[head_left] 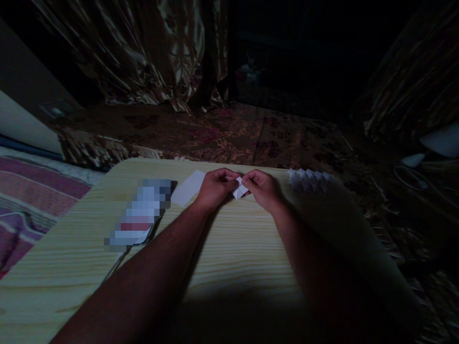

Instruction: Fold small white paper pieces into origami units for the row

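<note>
My left hand (pixel 216 186) and my right hand (pixel 263 188) meet at the far middle of a pale wooden board (pixel 229 253). Both pinch a small folded piece of white paper (pixel 239 188) between their fingertips, the fingers curled round it. A flat white paper slip (pixel 188 188) lies on the board just left of my left hand. To the right of my right hand sits a row of several small folded white paper pieces (pixel 310 180).
A blurred-out flat object (pixel 140 213) lies on the board at the left. A striped cloth (pixel 32 200) is at the left, a patterned brown fabric (pixel 229 134) covers the floor beyond, and curtains (pixel 143 52) hang behind. The scene is dim.
</note>
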`<state>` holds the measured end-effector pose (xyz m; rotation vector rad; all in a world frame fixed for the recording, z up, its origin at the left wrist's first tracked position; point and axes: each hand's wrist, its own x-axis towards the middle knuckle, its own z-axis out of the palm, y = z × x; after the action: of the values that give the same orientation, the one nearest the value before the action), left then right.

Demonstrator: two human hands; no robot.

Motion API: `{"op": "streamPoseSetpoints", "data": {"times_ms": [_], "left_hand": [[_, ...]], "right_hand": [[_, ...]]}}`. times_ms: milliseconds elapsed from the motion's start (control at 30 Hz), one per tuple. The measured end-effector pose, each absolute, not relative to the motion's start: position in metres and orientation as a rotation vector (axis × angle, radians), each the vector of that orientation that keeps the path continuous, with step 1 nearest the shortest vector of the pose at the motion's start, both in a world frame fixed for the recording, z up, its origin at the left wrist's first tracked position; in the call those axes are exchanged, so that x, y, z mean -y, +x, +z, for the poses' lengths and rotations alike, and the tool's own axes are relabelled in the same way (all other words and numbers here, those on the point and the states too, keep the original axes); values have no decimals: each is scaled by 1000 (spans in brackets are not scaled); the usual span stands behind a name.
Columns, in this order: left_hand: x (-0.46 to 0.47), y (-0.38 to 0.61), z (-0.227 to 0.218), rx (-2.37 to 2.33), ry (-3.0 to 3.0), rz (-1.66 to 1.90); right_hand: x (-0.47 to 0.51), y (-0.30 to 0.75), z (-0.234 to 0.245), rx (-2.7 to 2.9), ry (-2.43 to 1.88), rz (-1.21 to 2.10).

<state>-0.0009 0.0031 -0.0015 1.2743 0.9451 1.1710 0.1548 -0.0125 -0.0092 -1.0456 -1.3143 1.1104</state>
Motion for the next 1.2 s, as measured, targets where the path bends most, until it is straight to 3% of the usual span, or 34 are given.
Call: {"op": "streamPoseSetpoints", "data": {"times_ms": [1200], "left_hand": [[-4,-1,-3,-984,1344,1147]], "right_hand": [[10,153,-15,1440,-1146,877]]}}
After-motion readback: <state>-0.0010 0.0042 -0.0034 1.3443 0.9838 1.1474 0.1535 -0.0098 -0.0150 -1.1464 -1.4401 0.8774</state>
